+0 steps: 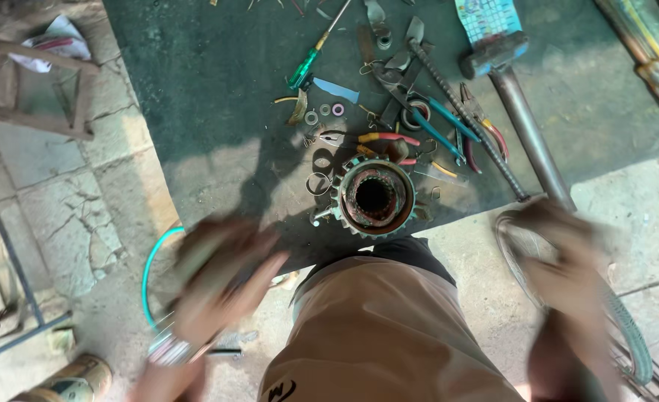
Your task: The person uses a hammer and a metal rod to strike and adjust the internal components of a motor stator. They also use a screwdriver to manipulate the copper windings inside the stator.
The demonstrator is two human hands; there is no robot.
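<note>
Head view: blurred left hand (221, 279) and right hand (564, 257) at lower frame flank the toothed sprocket (374, 196) on the desk (210, 89); neither grip can be told.

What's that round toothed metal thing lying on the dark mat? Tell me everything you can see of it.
The sprocket is a ring of worn grey metal with teeth all round its rim. Inside it are a rusty reddish ring and a dark central hole with fine splines. It lies flat, hole upward, near the front edge of the dark mat, just beyond the person's knee. Small rings and pliers lie close by. Neither hand touches it.
</note>
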